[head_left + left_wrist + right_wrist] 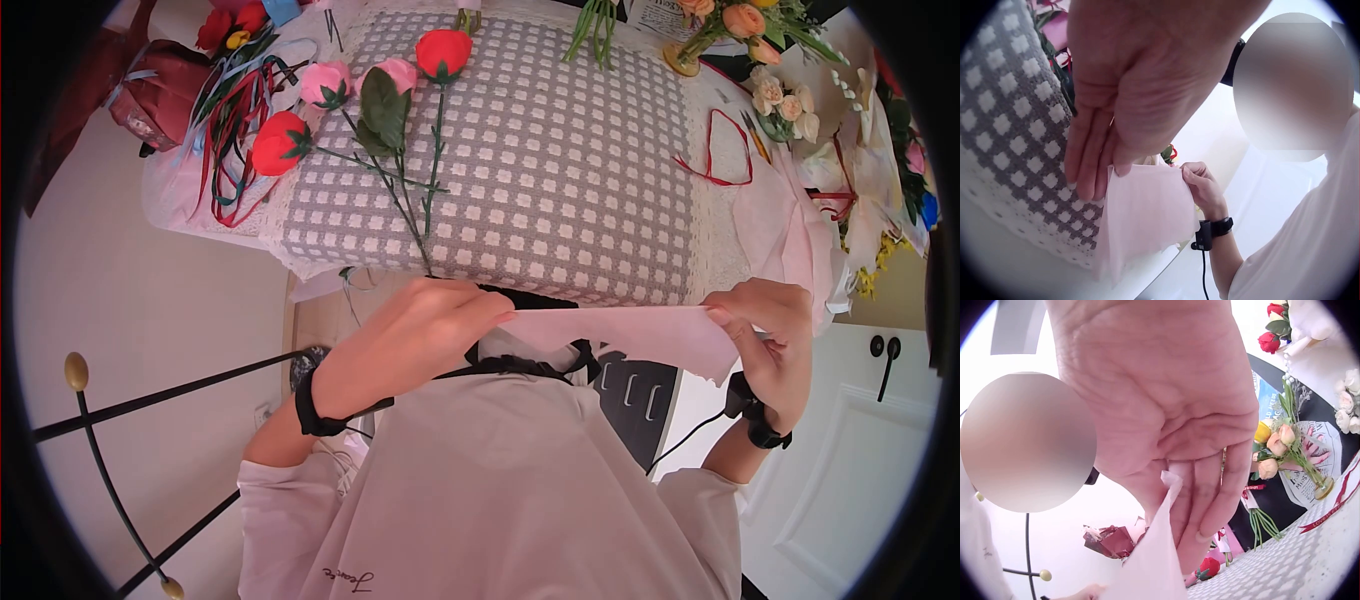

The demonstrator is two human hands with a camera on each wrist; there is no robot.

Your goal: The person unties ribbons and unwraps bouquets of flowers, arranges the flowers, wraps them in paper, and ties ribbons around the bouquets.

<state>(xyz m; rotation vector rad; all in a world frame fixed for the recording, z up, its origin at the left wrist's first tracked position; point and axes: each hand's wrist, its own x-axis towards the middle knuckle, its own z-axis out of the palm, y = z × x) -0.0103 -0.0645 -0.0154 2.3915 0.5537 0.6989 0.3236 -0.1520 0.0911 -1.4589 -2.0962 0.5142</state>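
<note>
A thin, pale pink wrapping sheet (630, 335) is stretched between both hands, just in front of the table's near edge. My left hand (415, 330) pinches its upper left corner between thumb and fingers. At the other end, my right hand (770, 335) grips the upper right corner, thumb on top. In the left wrist view the sheet (1147, 212) hangs down in soft folds from a taut top edge. Artificial roses with green stems lie beyond the left hand: a red rose (443, 55), another red rose (280, 145) and pink roses (326, 84) between them.
A grey-and-white checked cloth (560, 170) covers the table. Tangled ribbons (240, 150) lie at its left, a red ribbon loop (748, 165) and more pink sheets (785, 235) at its right. Peach flowers (743, 20) stand at the back right. A black metal rack (180, 395) is at the lower left.
</note>
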